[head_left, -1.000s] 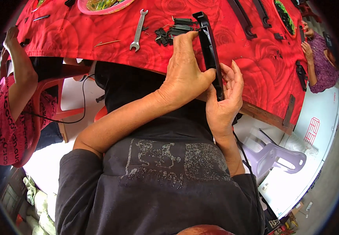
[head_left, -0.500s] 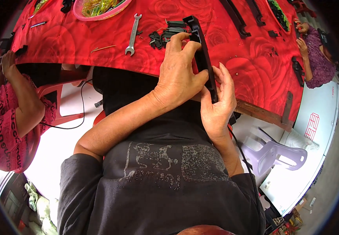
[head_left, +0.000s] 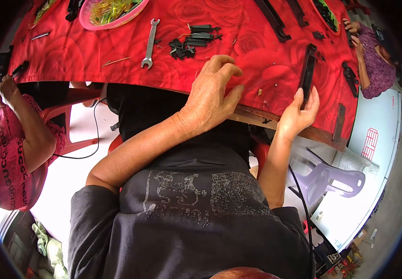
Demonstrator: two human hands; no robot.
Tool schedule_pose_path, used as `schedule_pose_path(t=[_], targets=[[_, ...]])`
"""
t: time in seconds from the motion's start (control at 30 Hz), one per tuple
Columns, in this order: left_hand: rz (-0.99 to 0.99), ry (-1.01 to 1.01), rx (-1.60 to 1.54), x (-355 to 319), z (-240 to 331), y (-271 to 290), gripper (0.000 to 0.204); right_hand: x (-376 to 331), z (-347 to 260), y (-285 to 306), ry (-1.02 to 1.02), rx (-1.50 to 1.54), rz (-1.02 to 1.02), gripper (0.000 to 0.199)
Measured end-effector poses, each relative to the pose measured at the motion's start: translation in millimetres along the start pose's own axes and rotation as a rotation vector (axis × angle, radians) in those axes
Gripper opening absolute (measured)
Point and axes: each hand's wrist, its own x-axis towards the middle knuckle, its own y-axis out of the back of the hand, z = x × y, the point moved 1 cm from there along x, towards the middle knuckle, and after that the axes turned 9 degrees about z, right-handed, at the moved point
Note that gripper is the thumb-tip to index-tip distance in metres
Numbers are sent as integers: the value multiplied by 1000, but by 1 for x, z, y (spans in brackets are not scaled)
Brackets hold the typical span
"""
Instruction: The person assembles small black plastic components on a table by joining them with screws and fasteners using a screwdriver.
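Note:
A long, narrow black plastic strip stands out of my right hand, gripped near its lower end over the right part of the table. My left hand hovers at the table's front edge, its fingers apart and curved, with nothing in them. Beyond it, several small dark green and black plastic parts lie in a loose pile. To their left rests a silver open-ended wrench.
A red rose-patterned cloth covers the table. A pink basket holds yellow and green pieces. More long black strips lie at the back. One person sits at left, another at right. A lilac plastic chair stands at lower right.
My right hand has carried the black strip to the right, away from my left hand. The left hand has let go of it and stays nearly in place, fingers apart.

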Motion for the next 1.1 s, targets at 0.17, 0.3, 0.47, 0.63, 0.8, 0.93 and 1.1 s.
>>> schedule_pose_path(t=[0.17,0.3,0.47,0.63,0.8,0.93,1.1], targets=[[-18,28,-105,0,-3,-1,23,33,34,17,15,-111,74,32],[-47,33,-8,-1,-5,2,17,48,46,27,19,-223,75,28],[-54,36,-3,-1,-9,2,15,59,53,33,184,-456,109,29],[-43,-6,33,-2,-12,1,14,57,21,-6,495,-482,71,34],[-28,-71,38,-3,-19,1,13,55,10,-68,395,-343,-165,41],[-50,-72,6,-2,-17,3,12,64,18,-103,419,-366,-228,47],[-40,-104,6,-2,-20,4,11,66,20,-118,399,-366,-372,41]])
